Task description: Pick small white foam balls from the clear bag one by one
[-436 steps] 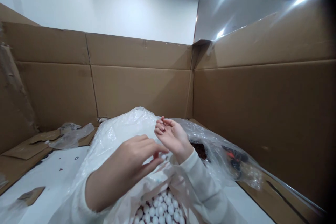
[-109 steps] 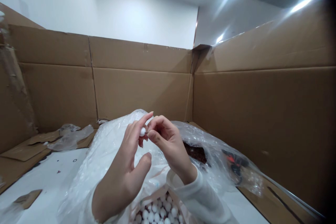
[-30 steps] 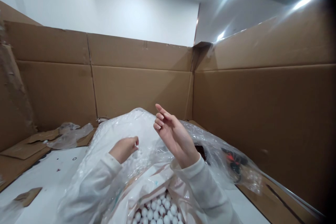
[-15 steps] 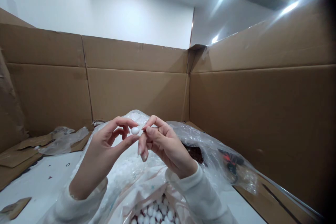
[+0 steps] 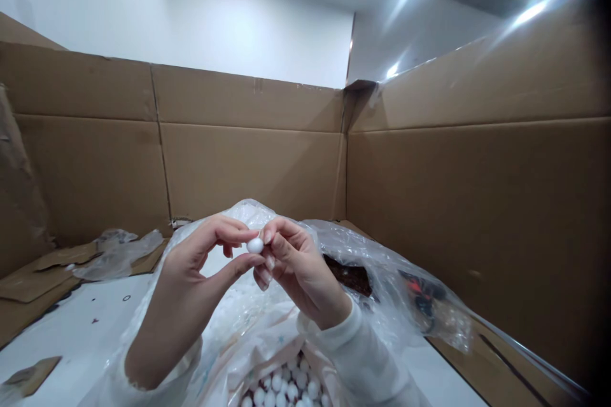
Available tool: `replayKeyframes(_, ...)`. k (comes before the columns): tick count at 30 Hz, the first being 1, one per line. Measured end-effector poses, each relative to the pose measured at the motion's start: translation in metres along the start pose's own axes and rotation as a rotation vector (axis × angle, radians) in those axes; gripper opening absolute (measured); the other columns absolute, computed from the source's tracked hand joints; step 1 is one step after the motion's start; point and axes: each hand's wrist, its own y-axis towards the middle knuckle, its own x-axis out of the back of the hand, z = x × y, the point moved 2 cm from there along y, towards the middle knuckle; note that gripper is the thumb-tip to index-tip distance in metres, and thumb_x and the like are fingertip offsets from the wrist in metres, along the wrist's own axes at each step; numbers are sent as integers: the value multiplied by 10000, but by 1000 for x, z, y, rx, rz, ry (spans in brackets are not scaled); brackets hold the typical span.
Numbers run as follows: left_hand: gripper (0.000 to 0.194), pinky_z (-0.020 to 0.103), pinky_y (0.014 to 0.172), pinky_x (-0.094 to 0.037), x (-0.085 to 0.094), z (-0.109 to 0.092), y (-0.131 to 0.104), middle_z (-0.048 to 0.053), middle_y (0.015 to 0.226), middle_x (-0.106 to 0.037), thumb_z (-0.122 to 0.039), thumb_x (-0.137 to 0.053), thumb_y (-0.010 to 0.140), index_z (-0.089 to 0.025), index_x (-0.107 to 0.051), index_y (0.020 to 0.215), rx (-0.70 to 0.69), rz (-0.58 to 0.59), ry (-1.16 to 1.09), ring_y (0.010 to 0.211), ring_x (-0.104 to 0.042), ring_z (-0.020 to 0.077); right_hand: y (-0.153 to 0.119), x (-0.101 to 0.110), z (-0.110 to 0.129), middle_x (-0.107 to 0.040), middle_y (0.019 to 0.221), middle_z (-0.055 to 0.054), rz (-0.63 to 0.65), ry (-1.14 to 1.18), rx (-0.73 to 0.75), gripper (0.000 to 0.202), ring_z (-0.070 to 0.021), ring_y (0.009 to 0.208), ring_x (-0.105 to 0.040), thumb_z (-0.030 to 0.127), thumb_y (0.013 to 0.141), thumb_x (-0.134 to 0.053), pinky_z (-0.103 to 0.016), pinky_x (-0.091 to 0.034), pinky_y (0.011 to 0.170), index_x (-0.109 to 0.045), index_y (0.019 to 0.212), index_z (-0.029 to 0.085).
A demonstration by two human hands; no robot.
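Note:
My left hand (image 5: 191, 280) pinches a small white egg-shaped piece (image 5: 254, 246) between thumb and forefinger. Its other fingers curl behind. My right hand (image 5: 305, 273) is closed in a pinch right at the piece's right end; whatever is between those fingertips is too small to make out. Below both hands, an open pale plastic bag (image 5: 248, 346) with faint printing holds many similar white pieces (image 5: 292, 391), with dark red bits among them.
Tall cardboard walls (image 5: 258, 165) stand behind and to the right. Clear plastic (image 5: 334, 238) covers a dark brown item (image 5: 351, 276) and a red-and-black item (image 5: 420, 292). Cardboard scraps (image 5: 42, 280) and crumpled film (image 5: 119, 257) lie at left on a white surface (image 5: 105, 324).
My hands have come together: the white piece has moved slightly right and down, and now meets my right fingertips, which were a little apart from it.

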Motion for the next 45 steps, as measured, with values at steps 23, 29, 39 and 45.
replayKeyframes(23, 38, 255, 612, -477, 6, -10, -6, -5, 792, -593, -278, -613, 742, -249, -600, 720, -148, 50, 43, 713, -566, 159, -4, -7, -2, -508, 491, 82, 23, -150, -69, 292, -80, 421, -498, 418, 716, -605, -209, -411, 442, -409, 791, 215)
replayKeyframes(29, 144, 293, 770, -447, 4, -2, -10, -1, 904, -587, -244, -607, 754, -285, -577, 888, -181, 85, 95, 883, -533, 194, -12, 0, 35, -440, 442, 91, -31, -329, -24, 271, -71, 359, -417, 460, 764, -524, -199, -355, 396, -439, 787, 203)
replayKeyframes(39, 307, 348, 908, -400, -22, 78, -61, 60, 1101, -540, -274, -327, 892, -266, -534, 1119, 3, 642, 280, 1050, -466, 202, -89, 189, 33, -632, 812, -82, -439, -1763, -604, 189, -172, 776, -551, 129, 771, -426, -276, -380, 705, -609, 815, 141)
replayKeyframes(45, 287, 387, 871, -412, -7, 160, -73, 68, 1036, -574, -278, -379, 846, -200, -560, 1055, 132, 495, 585, 989, -503, 224, -98, 228, -14, -574, 1062, -123, -456, -1809, -746, 341, -267, 1001, -474, 292, 692, -567, -338, -338, 818, -588, 1005, 158)
